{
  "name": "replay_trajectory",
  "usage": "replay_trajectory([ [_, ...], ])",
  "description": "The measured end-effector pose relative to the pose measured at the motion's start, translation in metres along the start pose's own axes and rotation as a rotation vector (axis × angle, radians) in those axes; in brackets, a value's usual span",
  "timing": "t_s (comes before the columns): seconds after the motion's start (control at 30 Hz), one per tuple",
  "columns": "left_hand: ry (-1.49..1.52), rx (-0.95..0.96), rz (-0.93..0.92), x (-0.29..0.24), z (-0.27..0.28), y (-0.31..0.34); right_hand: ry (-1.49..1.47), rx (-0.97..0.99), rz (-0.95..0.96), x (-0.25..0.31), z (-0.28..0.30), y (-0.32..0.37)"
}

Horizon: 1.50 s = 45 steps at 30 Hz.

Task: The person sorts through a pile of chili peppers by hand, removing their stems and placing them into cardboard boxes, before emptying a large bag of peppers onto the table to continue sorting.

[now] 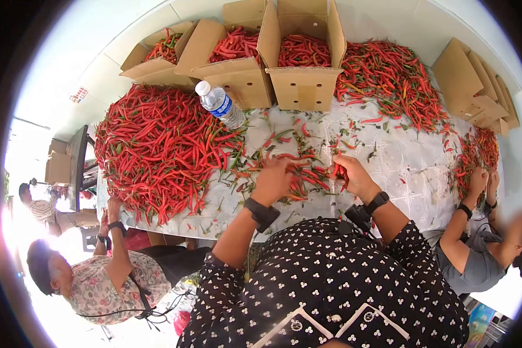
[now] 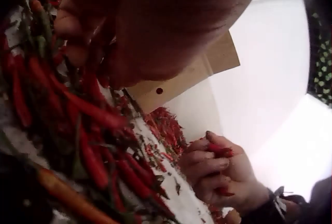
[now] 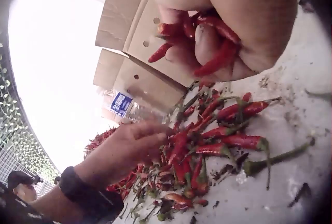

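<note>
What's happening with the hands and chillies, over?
Right hand gripping a bunch of red chillies. Left hand on the loose chilli pile, grip unclear. Nothing in the way.

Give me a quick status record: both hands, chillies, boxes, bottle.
left-hand grip: on the loose chillies, hold unclear
right-hand grip: fingers curled round a bunch of chillies
big pile: on the table, left of the hands
boxes: three at the far edge, holding chillies
bottle: between big pile and boxes
</note>
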<state>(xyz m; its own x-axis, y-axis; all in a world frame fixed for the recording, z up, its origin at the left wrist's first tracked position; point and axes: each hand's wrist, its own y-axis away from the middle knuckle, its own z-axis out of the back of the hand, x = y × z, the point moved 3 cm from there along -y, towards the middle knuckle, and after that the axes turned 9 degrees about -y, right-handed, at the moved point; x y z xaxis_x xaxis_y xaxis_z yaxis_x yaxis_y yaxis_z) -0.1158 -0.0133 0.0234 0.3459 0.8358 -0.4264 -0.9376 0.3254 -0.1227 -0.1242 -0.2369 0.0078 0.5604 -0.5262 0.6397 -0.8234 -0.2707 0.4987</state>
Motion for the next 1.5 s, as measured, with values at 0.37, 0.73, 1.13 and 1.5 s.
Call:
replay_trajectory([
  [0.37,-0.113,-0.037,-0.095,0.021,0.008,-0.063,-0.037,0.0,-0.016,0.001,-0.007,0.004],
  [0.73,-0.136,0.123,-0.13,0.023,-0.004,-0.024,-0.082,-0.115,-0.009,-0.001,-0.005,0.014],
  [1.13,0.165,0.249,-0.077,0.022,0.012,-0.031,0.109,-0.022,0.039,0.009,-0.029,-0.004],
  [1.5,-0.26,0.013,-0.361,-0.01,-0.032,-0.107,0.127,-0.143,0.08,0.023,-0.031,0.016],
])
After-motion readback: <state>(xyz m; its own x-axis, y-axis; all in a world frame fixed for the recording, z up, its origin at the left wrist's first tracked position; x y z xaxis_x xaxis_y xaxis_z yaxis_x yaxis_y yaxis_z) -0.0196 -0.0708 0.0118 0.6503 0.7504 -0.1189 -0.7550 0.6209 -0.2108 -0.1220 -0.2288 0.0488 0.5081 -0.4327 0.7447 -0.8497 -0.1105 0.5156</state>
